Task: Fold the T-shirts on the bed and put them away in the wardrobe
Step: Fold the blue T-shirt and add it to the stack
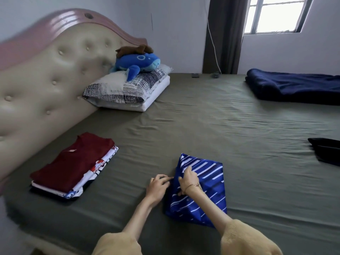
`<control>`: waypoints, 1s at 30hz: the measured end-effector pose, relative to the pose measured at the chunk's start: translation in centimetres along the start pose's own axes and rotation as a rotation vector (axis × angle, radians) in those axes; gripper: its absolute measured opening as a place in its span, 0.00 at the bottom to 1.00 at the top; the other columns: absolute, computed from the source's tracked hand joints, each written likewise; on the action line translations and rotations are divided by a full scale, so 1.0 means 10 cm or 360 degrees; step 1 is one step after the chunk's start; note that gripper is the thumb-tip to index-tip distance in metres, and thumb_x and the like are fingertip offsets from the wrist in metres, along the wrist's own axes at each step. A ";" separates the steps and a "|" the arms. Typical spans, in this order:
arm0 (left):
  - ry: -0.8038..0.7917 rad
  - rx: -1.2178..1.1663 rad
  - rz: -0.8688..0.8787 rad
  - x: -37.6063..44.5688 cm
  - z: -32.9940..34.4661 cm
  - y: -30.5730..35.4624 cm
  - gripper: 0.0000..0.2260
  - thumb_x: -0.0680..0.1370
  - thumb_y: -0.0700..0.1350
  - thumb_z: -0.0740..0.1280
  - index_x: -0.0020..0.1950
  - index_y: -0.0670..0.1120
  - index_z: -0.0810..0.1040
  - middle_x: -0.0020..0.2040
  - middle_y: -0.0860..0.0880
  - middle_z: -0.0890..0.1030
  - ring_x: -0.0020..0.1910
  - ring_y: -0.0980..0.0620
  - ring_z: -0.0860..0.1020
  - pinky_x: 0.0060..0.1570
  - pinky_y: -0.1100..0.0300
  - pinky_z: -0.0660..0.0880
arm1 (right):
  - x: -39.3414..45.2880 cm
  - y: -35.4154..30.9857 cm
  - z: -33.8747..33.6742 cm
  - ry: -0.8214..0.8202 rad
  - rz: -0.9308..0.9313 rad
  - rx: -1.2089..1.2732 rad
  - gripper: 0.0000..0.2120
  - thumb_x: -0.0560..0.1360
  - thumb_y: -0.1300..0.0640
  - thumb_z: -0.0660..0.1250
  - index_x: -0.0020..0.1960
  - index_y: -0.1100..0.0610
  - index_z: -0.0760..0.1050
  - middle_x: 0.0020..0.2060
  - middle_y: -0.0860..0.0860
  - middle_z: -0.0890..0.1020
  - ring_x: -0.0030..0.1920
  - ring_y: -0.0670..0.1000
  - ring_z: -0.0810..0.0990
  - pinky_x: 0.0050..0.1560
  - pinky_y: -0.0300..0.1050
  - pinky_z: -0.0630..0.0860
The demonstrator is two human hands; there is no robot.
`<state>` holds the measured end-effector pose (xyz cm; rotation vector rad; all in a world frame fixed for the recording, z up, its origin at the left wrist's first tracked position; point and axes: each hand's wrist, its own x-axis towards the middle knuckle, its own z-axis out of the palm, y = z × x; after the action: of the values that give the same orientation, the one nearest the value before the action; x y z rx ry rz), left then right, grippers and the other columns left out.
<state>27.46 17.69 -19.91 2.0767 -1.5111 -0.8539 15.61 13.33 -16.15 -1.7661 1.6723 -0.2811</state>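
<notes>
A blue T-shirt with white stripes (204,188) lies folded into a rough square near the front edge of the bed (202,129). My left hand (159,186) pinches its left edge with curled fingers. My right hand (189,179), with a bracelet on the wrist, grips the cloth on top of the shirt's left part. To the left lies a stack of folded T-shirts (73,168), with a dark red one on top and a white printed one beneath it. A black garment (325,150) lies at the right edge of the view.
A padded headboard (46,74) runs along the left. Pillows (128,89) with a blue plush whale (139,63) sit at the far left corner. A folded navy blanket (294,85) lies at the far right. A curtain and window are behind.
</notes>
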 end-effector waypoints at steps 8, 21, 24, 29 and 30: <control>-0.0051 -0.0363 -0.0293 0.16 0.02 0.10 0.20 0.74 0.67 0.57 0.39 0.52 0.76 0.37 0.54 0.79 0.56 0.43 0.77 0.66 0.46 0.66 | 0.06 0.31 -0.19 0.0244 -0.0063 0.0383 0.05 0.76 0.61 0.58 0.51 0.58 0.71 0.49 0.56 0.80 0.46 0.56 0.81 0.47 0.48 0.77; 0.0050 -0.0650 -0.0510 0.35 0.22 0.64 0.21 0.80 0.48 0.61 0.67 0.34 0.68 0.65 0.40 0.73 0.63 0.43 0.72 0.58 0.58 0.69 | 0.32 0.92 -0.72 0.0168 0.0607 0.1145 0.24 0.70 0.52 0.73 0.57 0.67 0.72 0.44 0.56 0.75 0.41 0.55 0.73 0.39 0.45 0.71; 0.0065 -0.0814 -0.0539 0.37 0.18 0.65 0.19 0.80 0.46 0.61 0.65 0.34 0.70 0.62 0.38 0.76 0.60 0.43 0.75 0.58 0.56 0.71 | 0.29 0.81 -0.85 0.0046 0.0504 0.1371 0.14 0.74 0.58 0.70 0.54 0.64 0.72 0.44 0.55 0.74 0.34 0.49 0.70 0.30 0.42 0.65; 0.0176 -0.1143 -0.0338 0.40 0.01 0.76 0.14 0.80 0.40 0.63 0.60 0.32 0.75 0.57 0.36 0.79 0.53 0.41 0.78 0.57 0.50 0.74 | 0.23 0.62 -1.12 0.0138 0.0146 0.1446 0.14 0.77 0.61 0.65 0.60 0.67 0.74 0.43 0.52 0.77 0.34 0.45 0.73 0.25 0.33 0.69; 0.0209 -0.1213 -0.0276 0.40 -0.06 0.82 0.13 0.79 0.39 0.63 0.61 0.33 0.75 0.58 0.36 0.78 0.54 0.40 0.78 0.57 0.49 0.74 | 0.19 0.58 -1.21 0.0162 0.0066 0.1447 0.13 0.77 0.61 0.65 0.59 0.67 0.74 0.44 0.52 0.77 0.36 0.46 0.74 0.24 0.31 0.69</control>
<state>23.12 11.32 -14.92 1.6469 -0.7583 -1.1117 4.26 7.96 -11.14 -1.0345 1.3110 -0.9501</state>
